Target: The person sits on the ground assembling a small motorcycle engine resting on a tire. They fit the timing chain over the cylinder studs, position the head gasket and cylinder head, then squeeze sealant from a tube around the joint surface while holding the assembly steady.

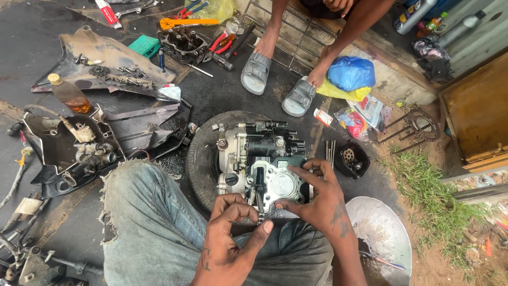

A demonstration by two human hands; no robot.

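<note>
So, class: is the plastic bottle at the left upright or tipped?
Upright. The bottle stands on its base, yellow cap on top, amber liquid low inside.

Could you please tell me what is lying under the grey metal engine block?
The grey metal engine block rests on a black rubber tyre laid flat. The tyre's near side is hidden by both hands, its centre by the block.

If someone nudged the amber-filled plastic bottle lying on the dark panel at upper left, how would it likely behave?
The bottle lies on its side on a dark panel, so a push would probably set it rolling, curving toward its narrower cap end. It looks partly full of amber liquid, so likely fairly light, with the weight sloshing. The greasy surroundings suggest that its plastic may be slippery, though the picture cannot confirm that.
</note>
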